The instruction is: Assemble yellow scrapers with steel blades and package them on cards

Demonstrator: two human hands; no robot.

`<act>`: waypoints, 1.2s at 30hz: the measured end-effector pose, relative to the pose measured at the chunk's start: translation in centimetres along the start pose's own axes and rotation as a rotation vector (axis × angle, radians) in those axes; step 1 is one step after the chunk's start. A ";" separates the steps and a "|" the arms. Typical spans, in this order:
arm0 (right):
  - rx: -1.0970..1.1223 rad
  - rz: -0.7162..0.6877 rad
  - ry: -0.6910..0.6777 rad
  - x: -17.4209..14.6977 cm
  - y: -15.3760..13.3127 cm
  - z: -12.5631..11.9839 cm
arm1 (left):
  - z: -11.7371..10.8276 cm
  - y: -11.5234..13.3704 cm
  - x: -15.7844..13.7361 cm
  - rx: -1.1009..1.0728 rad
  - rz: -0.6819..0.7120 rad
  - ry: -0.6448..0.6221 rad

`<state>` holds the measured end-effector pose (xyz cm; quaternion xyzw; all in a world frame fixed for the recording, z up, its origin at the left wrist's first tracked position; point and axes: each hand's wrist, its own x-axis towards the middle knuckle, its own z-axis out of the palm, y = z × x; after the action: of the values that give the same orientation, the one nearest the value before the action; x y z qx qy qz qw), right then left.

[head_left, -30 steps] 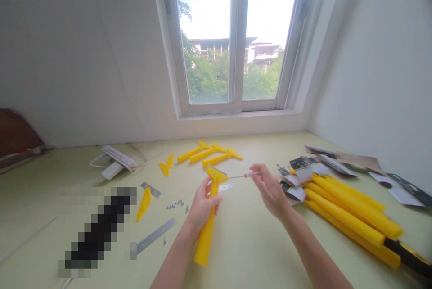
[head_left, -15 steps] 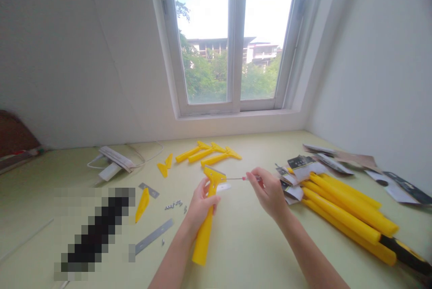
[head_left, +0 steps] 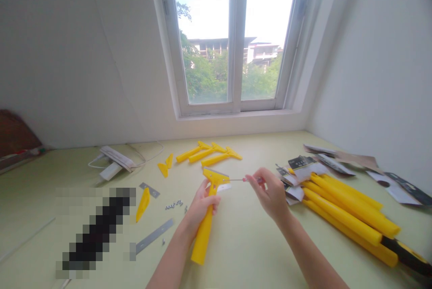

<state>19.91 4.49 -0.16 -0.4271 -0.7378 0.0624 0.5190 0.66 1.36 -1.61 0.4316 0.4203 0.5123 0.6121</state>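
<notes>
My left hand is wrapped round the neck of a yellow scraper, whose wide head with a thin metal blade edge points away from me. In my right hand is a screwdriver, pinched by its reddish handle. Its thin shaft runs level to the left, and the tip meets the right side of the scraper head. Left of my left hand lie several small screws, a long metal blade, a shorter blade and a yellow head cover.
Three yellow scrapers lie near the window, beside two small yellow pieces. On the right is a pile of yellow handles with black-and-white cards. A power strip with a cable sits at the back left. A blurred-out dark patch covers the front left.
The scraper head has tilted slightly in my left hand, its right end a little lower and further right. My right hand keeps the screwdriver at the head, nearly in place.
</notes>
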 end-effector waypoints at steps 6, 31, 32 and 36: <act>0.055 0.026 -0.063 -0.2 -0.5 -0.3 | 0.3 0.1 -0.4 -0.007 0.024 -0.031; 0.049 0.009 -0.017 0.0 -0.3 -0.3 | -0.4 0.0 0.1 0.025 -0.019 -0.058; 0.032 0.014 -0.017 -0.1 -0.3 -0.3 | -0.3 0.1 0.0 0.022 -0.016 -0.064; -0.026 0.016 -0.025 -0.2 -0.3 -0.3 | 0.0 0.4 -0.5 0.014 0.014 -0.094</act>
<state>20.05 4.10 0.02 -0.4391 -0.7414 0.0621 0.5036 0.49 0.95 -1.16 0.4622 0.3917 0.4927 0.6246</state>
